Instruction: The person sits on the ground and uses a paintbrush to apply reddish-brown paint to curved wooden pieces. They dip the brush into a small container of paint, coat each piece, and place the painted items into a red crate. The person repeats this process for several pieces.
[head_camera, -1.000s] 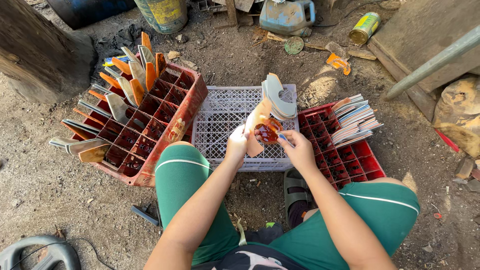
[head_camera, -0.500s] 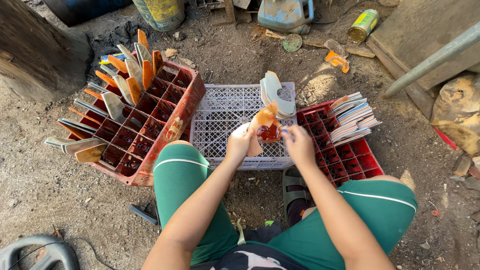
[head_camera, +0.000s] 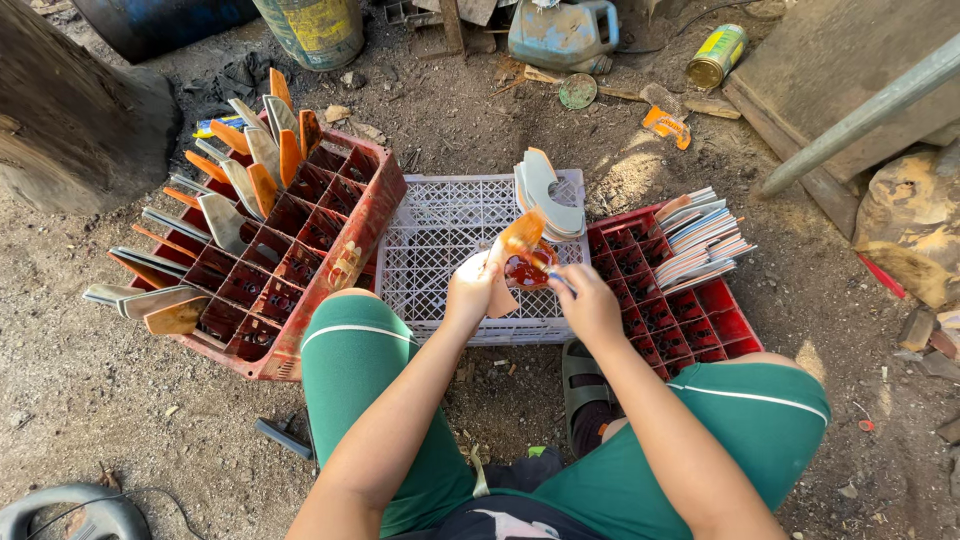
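- White lattice crate (head_camera: 440, 235) sits centre, between a tilted red divided crate (head_camera: 300, 250) on the left, holding upright blades with orange handles (head_camera: 262, 170), and a second red crate (head_camera: 680, 310) on the right under a fan of pale blades (head_camera: 700, 245).
- Left hand (head_camera: 470, 292) grips an orange-coated blade piece (head_camera: 520, 240) upright over the white crate.
- Right hand (head_camera: 588, 300) closes on a small brush (head_camera: 545, 272), touching the piece.
- Since a second ago: hands lower, closer together; piece sits nearer the crate; coating appears under way.

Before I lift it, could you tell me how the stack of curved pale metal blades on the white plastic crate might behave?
The stack of curved pale metal blades looks loosely fanned, so it could slide apart. The thin blades seem stiff, probably heavy together. The white plastic crate is open lattice, so edges might snag.
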